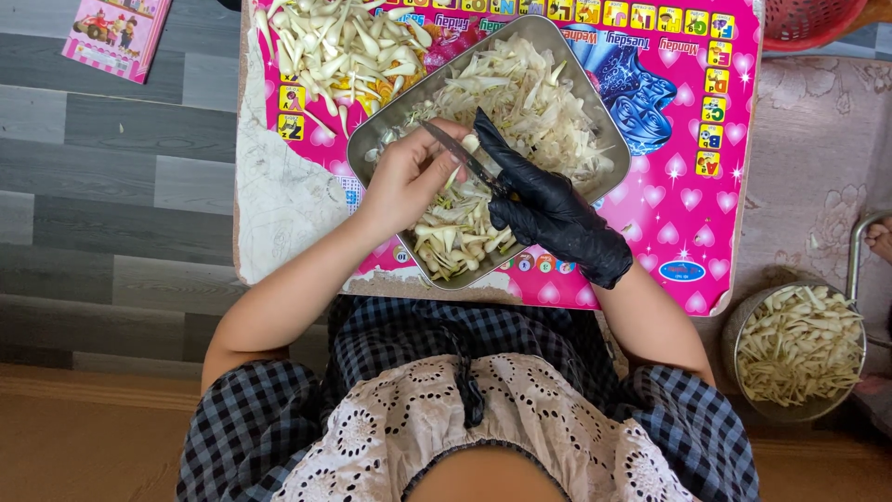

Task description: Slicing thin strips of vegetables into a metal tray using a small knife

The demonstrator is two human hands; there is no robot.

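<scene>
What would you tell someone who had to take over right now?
Left hand: bare, its fingers pinch one pale floret over the tray.
Right hand: black glove, holds a small knife against that floret.
Tray: on the pink table, full of cut florets.
Whole florets: heaped on the table behind the tray.
Bowl: on the floor at the right, full of pieces.
Done: tray and bowl filled.
Left: the heap, it seems.

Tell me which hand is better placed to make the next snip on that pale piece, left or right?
Probably the right hand: black-gloved, it grips the scissors, blades at the pale piece over the metal tray. The bare left hand pinches that piece, so it seems better suited to steadying it.
</scene>
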